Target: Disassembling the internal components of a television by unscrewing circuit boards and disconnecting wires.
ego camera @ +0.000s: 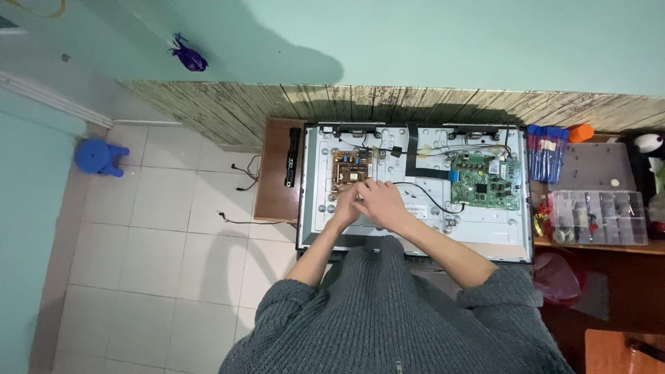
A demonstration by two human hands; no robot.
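Note:
An opened flat-screen television (415, 215) lies face down on a wooden table, its grey metal back panel exposed. A brown power board (346, 168) sits at the upper left of the panel and a green main board (485, 183) at the right, joined by black cables. My left hand (346, 208) and my right hand (377, 199) meet just below the brown board, fingers bunched together. Whether they pinch a small part or a cable end is too small to tell. Grey knitted sleeves cover both arms.
A black remote-like bar (293, 157) lies on the table left of the panel. Right of it stand blue-handled tools (546, 149), a clear compartment box (599, 217) and a grey lid (596, 166). A blue stool (100, 156) stands on the tiled floor.

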